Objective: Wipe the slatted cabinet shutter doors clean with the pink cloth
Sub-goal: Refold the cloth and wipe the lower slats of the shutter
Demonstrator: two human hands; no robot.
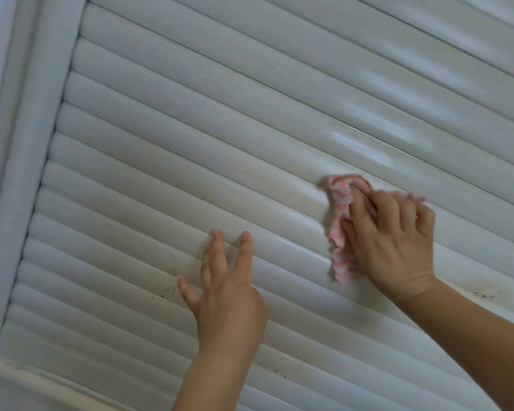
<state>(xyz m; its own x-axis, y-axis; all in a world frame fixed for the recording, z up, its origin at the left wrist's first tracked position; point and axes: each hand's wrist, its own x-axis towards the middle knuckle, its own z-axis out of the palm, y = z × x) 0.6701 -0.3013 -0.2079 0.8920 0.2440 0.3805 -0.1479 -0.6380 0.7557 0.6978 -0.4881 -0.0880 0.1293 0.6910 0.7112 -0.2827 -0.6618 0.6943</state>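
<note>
I see the right hand (395, 241) pressing the pink-and-white striped cloth (343, 226) flat against the white slatted shutter door (190, 120), fingers curled over the bunched fabric — the cloth sits right of centre, partly hidden under the palm. The left hand (226, 292) is open, fingers spread, its fingertips (217, 234) touching the slats just left of the cloth. Dark specks (166, 290) mark a slat beside the left thumb, and a brownish stain (484, 292) lies near the right wrist — the door frame (21, 173) runs along the left.

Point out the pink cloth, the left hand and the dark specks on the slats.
pink cloth (340, 232), head view, on its striped middle fold.
left hand (229, 304), head view, on its back.
dark specks (482, 293), head view, on the stained slat beside the right wrist.
</note>
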